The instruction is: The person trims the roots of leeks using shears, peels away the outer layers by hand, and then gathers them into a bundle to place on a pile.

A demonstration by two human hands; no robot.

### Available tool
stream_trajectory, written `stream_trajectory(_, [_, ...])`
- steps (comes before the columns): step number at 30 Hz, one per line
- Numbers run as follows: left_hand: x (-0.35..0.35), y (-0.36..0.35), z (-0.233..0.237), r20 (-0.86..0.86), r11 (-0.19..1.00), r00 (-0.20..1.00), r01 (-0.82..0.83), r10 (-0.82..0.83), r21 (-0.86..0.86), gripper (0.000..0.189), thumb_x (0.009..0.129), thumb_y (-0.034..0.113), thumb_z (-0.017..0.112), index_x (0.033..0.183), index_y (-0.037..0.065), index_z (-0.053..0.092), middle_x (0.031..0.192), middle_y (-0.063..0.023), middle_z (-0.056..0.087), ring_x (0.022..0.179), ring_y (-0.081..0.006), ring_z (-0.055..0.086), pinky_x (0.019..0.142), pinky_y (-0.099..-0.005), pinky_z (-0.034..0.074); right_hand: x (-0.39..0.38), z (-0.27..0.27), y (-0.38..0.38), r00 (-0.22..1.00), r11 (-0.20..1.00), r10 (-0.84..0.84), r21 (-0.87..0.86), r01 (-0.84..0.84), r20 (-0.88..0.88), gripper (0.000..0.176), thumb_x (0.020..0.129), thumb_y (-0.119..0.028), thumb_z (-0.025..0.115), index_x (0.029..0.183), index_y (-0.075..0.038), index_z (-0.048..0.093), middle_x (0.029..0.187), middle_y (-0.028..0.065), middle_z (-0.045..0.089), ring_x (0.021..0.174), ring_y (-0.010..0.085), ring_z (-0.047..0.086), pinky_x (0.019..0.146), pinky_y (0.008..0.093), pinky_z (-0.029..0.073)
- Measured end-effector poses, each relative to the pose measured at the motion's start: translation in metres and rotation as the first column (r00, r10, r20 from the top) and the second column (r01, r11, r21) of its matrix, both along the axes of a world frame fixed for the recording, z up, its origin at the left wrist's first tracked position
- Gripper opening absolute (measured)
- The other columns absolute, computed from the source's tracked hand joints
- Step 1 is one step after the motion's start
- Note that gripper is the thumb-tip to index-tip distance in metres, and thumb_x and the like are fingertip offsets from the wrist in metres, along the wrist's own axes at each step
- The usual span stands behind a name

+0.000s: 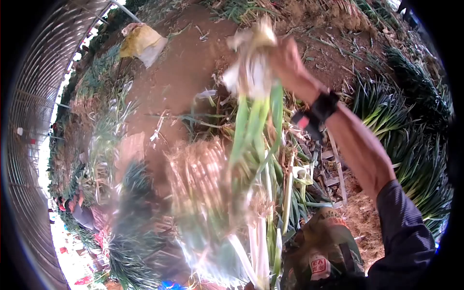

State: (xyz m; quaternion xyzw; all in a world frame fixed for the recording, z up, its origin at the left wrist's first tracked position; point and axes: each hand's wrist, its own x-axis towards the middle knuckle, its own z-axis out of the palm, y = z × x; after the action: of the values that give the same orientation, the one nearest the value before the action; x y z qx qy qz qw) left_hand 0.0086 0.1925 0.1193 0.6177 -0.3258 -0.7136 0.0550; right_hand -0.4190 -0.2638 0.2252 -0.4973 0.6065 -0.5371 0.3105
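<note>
My right hand is raised at the upper middle, smeared by motion, with its fingers closed around a clump of leek leaves. Pale sheaths hang at the top of the clump, and long green blades trail down from it. Around that wrist is a black watch. Lower in the view, white leek stalks stand near my lap. To their left lies a bundle of leeks, roots toward the top, blurred. My left hand cannot be made out.
Heaps of green leeks line the right side, and another pile lies lower left. A yellow and white sack rests on the bare soil. Stripped leaves litter the ground. A ribbed roof curves along the left.
</note>
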Motion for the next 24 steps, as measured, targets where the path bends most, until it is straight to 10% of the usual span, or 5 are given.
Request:
stream_trajectory(3, [0.002,0.005,0.000,-0.028,1.000,1.000,-0.008,0.009,0.023,0.067,0.075,0.011,0.085,0.135,0.001,0.058,0.117,-0.0089,0.068,0.100,-0.0182,0.066,0.080,-0.0325,0.056,-0.027,0.003,-0.048,0.939,0.759,0.222,-0.558,-0.336,-0.264,0.021,0.099,-0.017,0.059,0.111,0.000,0.064,0.078,-0.0014,0.059,0.062,0.0092,0.050,0.055,0.0200,0.046])
stream_trajectory(9, [0.003,0.021,-0.004,-0.103,0.999,0.994,-0.029,0.034,0.043,0.067,0.075,0.010,0.085,0.135,0.001,0.058,0.118,-0.0086,0.068,0.101,-0.0181,0.065,0.080,-0.0324,0.056,0.005,-0.044,0.019,0.061,0.885,0.456,0.445,-0.135,-0.888,0.049,0.094,-0.001,0.058,0.140,0.002,0.042,0.106,0.0182,0.063,0.062,0.0135,0.050,0.043,0.0201,0.042])
stream_trajectory(13, [0.002,0.020,-0.004,-0.154,0.997,0.987,-0.037,0.048,0.073,0.067,0.075,0.010,0.085,0.135,0.001,0.058,0.118,-0.0084,0.067,0.102,-0.0180,0.065,0.080,-0.0323,0.056,0.054,-0.102,0.123,0.421,0.458,0.877,0.671,-0.584,-0.232,0.039,0.098,-0.037,0.062,0.119,-0.005,0.063,0.103,0.0165,0.070,0.095,0.0286,0.068,0.081,0.0404,0.061])
stream_trajectory(17, [-0.008,0.006,0.005,-0.205,0.994,0.977,-0.046,0.067,0.103,0.067,0.075,0.009,0.085,0.135,0.001,0.058,0.119,-0.0082,0.067,0.102,-0.0180,0.065,0.080,-0.0322,0.056,0.100,-0.101,0.200,0.576,0.666,0.646,0.002,-0.746,-0.500,0.008,0.091,-0.019,0.071,0.089,-0.015,0.078,0.071,0.0055,0.065,0.075,0.0161,0.063,0.068,0.0290,0.057])
stream_trajectory(24, [0.003,0.038,-0.038,-0.304,0.998,0.951,-0.061,0.064,0.021,0.069,0.077,0.003,0.080,0.141,0.002,0.052,0.118,-0.0079,0.065,0.105,-0.0194,0.064,0.084,-0.0332,0.055,0.134,-0.146,0.235,0.371,0.639,0.623,0.174,-0.749,-0.689,0.023,0.080,-0.017,0.076,0.101,-0.009,0.068,0.079,0.0029,0.058,0.081,0.0210,0.055,0.072,0.0332,0.056])
